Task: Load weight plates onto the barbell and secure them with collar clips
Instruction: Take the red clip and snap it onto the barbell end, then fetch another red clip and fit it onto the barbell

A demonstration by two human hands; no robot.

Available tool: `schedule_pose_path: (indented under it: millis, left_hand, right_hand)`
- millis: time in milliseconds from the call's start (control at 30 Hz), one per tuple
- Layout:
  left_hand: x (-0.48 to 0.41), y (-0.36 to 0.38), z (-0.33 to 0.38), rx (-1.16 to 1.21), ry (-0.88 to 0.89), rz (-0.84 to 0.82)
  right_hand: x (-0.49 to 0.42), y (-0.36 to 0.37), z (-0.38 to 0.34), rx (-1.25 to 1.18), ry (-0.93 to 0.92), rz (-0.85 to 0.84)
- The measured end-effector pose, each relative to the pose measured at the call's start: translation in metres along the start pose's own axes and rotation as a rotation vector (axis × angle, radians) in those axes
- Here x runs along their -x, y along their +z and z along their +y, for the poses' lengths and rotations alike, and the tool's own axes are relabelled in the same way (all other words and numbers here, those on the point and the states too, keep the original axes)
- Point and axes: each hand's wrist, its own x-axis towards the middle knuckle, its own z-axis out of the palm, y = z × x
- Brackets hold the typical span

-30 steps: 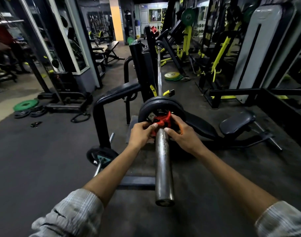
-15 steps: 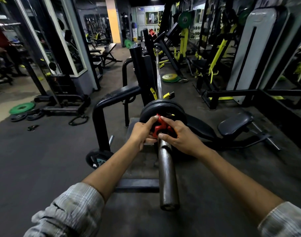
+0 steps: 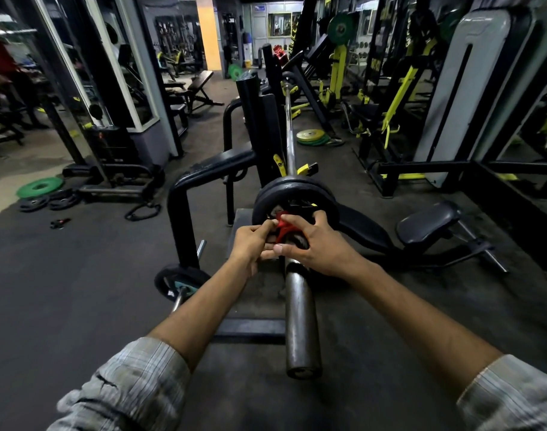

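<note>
Gripping the red clip [image 3: 283, 228] from both sides, the person stands at the near end of the barbell [image 3: 300, 318]. The left hand [image 3: 252, 242] is curled, its fingertips pinching the clip's left edge; the right hand [image 3: 317, 244] wraps over the clip and the bar's sleeve, thumb pressed across underneath. The clip sits on the sleeve, close against the black plates [image 3: 295, 191], which rest on the bar just this side of the rack upright [image 3: 266, 126].

Whether the clip is shut tight, I cannot tell, since the fingers hide most of it. If it is left slack or set short of the plates, I'd judge they could creep outward along the smooth sleeve. A fingertip could also get nipped between clip and plate when it closes.

Counting: one bar, one red clip, and what look like two black plates stacked together here. On the floor lie one green plate [image 3: 39, 187] and a small yellow-topped stack [image 3: 311, 135] further off.
</note>
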Motion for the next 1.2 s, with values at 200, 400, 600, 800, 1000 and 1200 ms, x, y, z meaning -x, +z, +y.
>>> schedule_pose_path:
  millis: [200,400,600,800,1000,1200]
  left_hand:
    - [0.014,-0.01,0.011,-0.12,0.046,-0.1]
    - [0.033,-0.087,0.03,-0.838,0.646,0.088]
    - [0.054,-0.203,0.041,-1.243,0.7,0.083]
    - [0.076,-0.337,0.005,-1.322,0.573,0.081]
    - [0.077,-0.466,-0.042,-1.333,0.441,0.094]
    - [0.048,-0.56,-0.077,-1.365,0.327,0.053]
  right_hand:
    - [0.003,-0.022,-0.009,0.298,-0.004,-0.066]
    - [-0.005,-0.033,-0.059,0.422,-0.201,0.091]
    - [-0.034,0.03,-0.128,0.396,-0.328,-0.123]
    - [-0.058,0.135,-0.207,0.362,-0.36,-0.206]
    - [-0.075,0.247,-0.277,0.357,-0.381,-0.305]
    - [-0.118,0.335,-0.323,0.362,-0.364,-0.403]
